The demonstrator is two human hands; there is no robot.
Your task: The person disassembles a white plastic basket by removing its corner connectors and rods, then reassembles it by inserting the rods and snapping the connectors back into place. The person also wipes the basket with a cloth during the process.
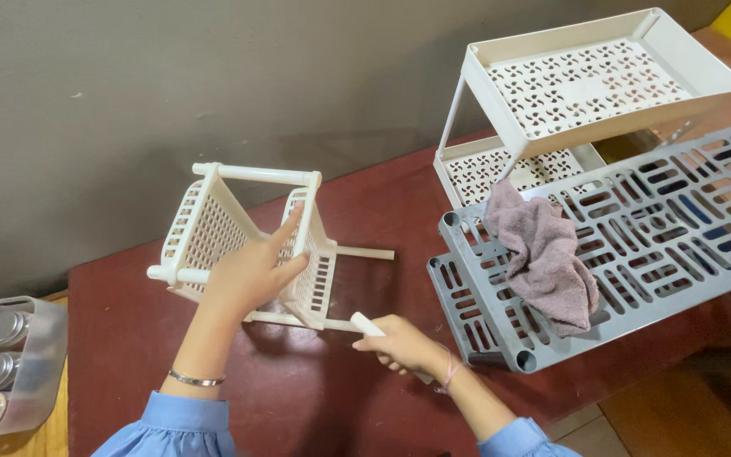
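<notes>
Two hands, right hand (399, 343) gripping one white rod (366, 325), left hand (251, 271) on one rack (213, 224)

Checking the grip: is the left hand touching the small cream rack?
Touching. The head view shows the left hand pressed against the cream rack, fingers on its shelf.

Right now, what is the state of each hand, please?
Left hand: open, fingers resting on the cream rack lying on its side.
Right hand: closed around a white tube.
</notes>
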